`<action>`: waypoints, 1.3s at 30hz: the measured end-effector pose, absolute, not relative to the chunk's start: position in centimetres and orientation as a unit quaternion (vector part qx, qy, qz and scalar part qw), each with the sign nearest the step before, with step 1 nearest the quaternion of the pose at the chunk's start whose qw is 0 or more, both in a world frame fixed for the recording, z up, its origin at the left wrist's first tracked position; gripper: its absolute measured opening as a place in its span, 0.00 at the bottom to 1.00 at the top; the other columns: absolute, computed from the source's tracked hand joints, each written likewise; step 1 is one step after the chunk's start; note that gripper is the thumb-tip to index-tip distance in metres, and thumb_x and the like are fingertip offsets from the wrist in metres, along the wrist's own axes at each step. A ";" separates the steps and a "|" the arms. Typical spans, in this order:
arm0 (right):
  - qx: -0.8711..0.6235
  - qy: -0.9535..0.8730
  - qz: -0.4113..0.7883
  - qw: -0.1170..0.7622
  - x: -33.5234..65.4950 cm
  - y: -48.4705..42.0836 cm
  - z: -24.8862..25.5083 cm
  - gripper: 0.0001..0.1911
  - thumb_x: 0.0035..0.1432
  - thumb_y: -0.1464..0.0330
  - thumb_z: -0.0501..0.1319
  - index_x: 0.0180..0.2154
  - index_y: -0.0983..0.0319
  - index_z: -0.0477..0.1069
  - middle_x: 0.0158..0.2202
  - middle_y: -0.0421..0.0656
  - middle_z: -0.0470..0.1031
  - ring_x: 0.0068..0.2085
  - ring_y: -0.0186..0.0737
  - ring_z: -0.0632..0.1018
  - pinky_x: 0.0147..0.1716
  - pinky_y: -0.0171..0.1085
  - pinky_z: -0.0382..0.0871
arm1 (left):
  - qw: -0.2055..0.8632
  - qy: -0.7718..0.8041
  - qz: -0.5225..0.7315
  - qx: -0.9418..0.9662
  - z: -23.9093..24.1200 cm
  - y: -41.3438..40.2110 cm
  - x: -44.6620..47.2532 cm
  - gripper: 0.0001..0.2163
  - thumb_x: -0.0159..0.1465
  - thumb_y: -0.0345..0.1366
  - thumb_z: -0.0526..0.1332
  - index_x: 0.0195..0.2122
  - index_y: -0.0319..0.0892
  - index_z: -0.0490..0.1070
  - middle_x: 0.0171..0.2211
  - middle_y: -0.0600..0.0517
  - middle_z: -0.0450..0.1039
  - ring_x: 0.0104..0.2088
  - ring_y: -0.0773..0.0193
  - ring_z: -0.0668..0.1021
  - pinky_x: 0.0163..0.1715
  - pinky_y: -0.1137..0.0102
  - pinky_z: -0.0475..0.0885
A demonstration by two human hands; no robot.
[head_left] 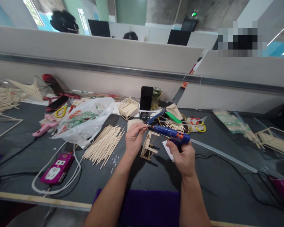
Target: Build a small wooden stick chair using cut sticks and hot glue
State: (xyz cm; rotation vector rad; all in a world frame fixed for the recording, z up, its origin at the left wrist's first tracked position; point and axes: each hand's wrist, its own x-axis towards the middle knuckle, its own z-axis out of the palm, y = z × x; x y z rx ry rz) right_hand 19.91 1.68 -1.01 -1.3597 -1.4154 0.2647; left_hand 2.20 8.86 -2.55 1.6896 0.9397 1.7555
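Observation:
My right hand (183, 156) grips a blue hot glue gun (171, 133) by its handle, with a long clear glue stick (222, 154) jutting from its back. The gun's nozzle points left and meets the fingertips of my left hand (134, 138). Those fingers are pinched on something too small to make out. Just below the nozzle, a little frame of wooden sticks (147, 148), shaped like a small chair, stands on the dark table. Left of my left hand lies a pile of thin wooden sticks (105, 143).
Behind are a phone (146, 98) on a stand, a small railed wooden model (128, 108) and a glass jar (156, 97). A white plastic bag (85, 118), pink glue gun (46, 125) and purple power strip (57, 168) lie left. Yellow-handled pliers (200, 126) lie right.

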 end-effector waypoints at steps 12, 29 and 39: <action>-0.542 -0.573 0.177 0.589 20.0 1.4 -1.3 0.15 0.58 0.57 0.63 0.35 0.63 0.76 0.25 0.43 0.75 0.30 0.44 0.78 0.30 0.41 0.74 | 0.433 0.348 0.689 0.466 -2.4 9.0 2.4 0.07 0.59 0.39 0.69 0.32 0.42 0.80 0.31 0.50 0.79 0.32 0.66 0.77 0.36 0.73 0.71; -0.472 -0.718 0.025 0.512 18.5 1.8 -1.7 0.12 0.62 0.66 0.61 0.47 0.60 0.72 0.44 0.48 0.79 0.42 0.45 0.81 0.41 0.40 0.77 | 0.751 0.302 0.588 -0.007 0.0 9.4 1.4 0.08 0.66 0.26 0.60 0.29 0.36 0.72 0.21 0.55 0.74 0.16 0.75 0.74 0.17 0.81 0.70; -0.499 -0.713 0.021 0.493 18.4 1.8 -2.0 0.13 0.62 0.63 0.60 0.47 0.60 0.73 0.44 0.50 0.79 0.43 0.49 0.81 0.43 0.44 0.77 | 0.755 0.303 0.582 -0.020 -0.2 9.4 1.3 0.08 0.67 0.27 0.60 0.29 0.36 0.72 0.20 0.55 0.74 0.16 0.75 0.74 0.17 0.80 0.70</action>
